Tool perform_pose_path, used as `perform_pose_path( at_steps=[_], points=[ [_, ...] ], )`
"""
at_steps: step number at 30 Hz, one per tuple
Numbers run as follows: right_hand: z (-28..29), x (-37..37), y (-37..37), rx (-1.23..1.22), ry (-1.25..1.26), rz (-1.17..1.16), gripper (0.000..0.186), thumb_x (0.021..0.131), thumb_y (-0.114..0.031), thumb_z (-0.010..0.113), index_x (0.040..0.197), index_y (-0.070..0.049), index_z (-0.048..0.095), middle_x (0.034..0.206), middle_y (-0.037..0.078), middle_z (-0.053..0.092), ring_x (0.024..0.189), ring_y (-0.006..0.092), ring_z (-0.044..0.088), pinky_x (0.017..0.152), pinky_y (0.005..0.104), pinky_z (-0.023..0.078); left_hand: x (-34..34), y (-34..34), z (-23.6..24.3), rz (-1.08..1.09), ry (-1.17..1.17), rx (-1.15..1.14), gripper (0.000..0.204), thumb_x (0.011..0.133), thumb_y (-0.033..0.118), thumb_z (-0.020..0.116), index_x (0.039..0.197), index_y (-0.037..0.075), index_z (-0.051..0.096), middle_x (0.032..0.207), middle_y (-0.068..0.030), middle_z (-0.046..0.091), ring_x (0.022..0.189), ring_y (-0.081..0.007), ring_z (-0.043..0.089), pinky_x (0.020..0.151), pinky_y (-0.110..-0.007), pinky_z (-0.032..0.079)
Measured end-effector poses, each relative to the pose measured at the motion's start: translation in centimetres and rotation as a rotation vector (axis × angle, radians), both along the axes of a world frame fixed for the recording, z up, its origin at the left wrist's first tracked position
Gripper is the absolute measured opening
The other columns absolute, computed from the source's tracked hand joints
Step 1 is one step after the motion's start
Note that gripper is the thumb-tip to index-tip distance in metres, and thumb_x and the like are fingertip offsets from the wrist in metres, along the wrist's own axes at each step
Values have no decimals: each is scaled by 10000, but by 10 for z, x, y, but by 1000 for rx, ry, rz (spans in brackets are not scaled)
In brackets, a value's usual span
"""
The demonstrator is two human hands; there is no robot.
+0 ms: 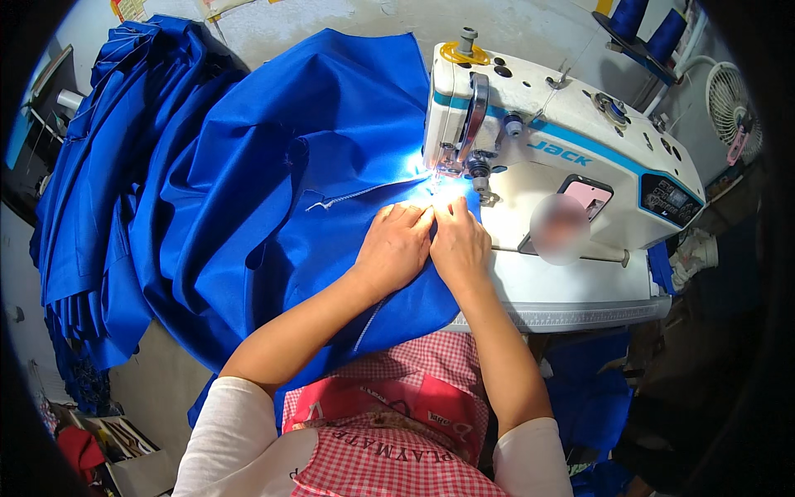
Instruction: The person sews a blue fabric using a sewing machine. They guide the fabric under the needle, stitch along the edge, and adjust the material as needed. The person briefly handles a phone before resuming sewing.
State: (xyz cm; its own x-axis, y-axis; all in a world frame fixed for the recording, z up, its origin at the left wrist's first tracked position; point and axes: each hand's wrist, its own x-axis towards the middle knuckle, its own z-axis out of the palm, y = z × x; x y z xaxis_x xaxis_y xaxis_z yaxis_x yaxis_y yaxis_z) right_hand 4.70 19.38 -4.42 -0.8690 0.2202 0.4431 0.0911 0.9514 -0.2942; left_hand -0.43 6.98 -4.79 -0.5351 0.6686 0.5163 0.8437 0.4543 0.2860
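Note:
A large piece of blue fabric (248, 190) lies spread in folds at the left of a white sewing machine (563, 149), its right part reaching under the lit needle and presser foot (447, 166). Just in front of the presser foot, my left hand (393, 248) pinches the fabric, thumb toward the middle. My right hand (460, 248) is right beside it, touching it, fingers bent closely together on the same fabric. A loose white thread edge (331, 201) shows on the cloth left of the needle. The exact fold between my fingertips is hidden by glare and fingers.
A thick pile of blue pieces (99, 207) hangs at the left. A phone (590, 193) stands on the machine bed, with a ruler strip (571, 315) along the front edge. Thread spools (662, 37) and a fan (729, 103) are at back right. A box (132, 455) sits low left.

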Motion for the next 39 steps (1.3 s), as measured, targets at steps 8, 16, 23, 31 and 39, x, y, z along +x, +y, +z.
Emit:
perform_pose_path(
  at_steps=[8, 16, 23, 31, 39],
  points=[
    [4, -2, 6, -94, -23, -5, 287, 847, -19, 551, 1121, -45, 633, 1071, 149, 578, 995, 330, 629, 827, 427, 527, -12, 5, 2, -9, -14, -24, 385, 836, 160, 619, 1202, 44, 614, 1200, -132, 610, 1107, -293, 557, 966, -410, 429],
    [23, 75, 33, -369, -134, 457, 561, 742, 176, 450, 1252, -23, 573, 1389, 161, 493, 1276, 351, 487, 1073, 416, 405, -21, 1, 5, 1, -36, -96, 444, 823, 176, 635, 1250, 58, 608, 1223, -139, 610, 1120, -306, 559, 972, -424, 426],
    [7, 57, 21, -17, 249, 411, 233, 770, 27, 637, 985, -37, 698, 1052, 108, 694, 1049, 265, 652, 933, 405, 497, -27, 0, 5, -63, -49, -60, 421, 824, 157, 630, 1234, 60, 623, 1233, -139, 608, 1136, -302, 559, 983, -422, 429],
    [2, 59, 19, -18, 285, 404, 148, 760, 1, 651, 880, -67, 705, 932, 78, 716, 949, 226, 693, 824, 357, 539, -34, -4, 5, -107, -25, -90, 407, 829, 171, 633, 1223, 70, 638, 1279, -113, 590, 1176, -289, 539, 1017, -418, 418],
    [1, 50, 13, -53, 267, 361, 169, 759, 5, 644, 895, -76, 702, 945, 97, 724, 929, 239, 706, 802, 354, 562, -51, -7, 3, -226, 19, -44, 340, 817, 132, 654, 1153, 80, 681, 1176, -111, 635, 1059, -280, 582, 948, -396, 445]
  ],
)
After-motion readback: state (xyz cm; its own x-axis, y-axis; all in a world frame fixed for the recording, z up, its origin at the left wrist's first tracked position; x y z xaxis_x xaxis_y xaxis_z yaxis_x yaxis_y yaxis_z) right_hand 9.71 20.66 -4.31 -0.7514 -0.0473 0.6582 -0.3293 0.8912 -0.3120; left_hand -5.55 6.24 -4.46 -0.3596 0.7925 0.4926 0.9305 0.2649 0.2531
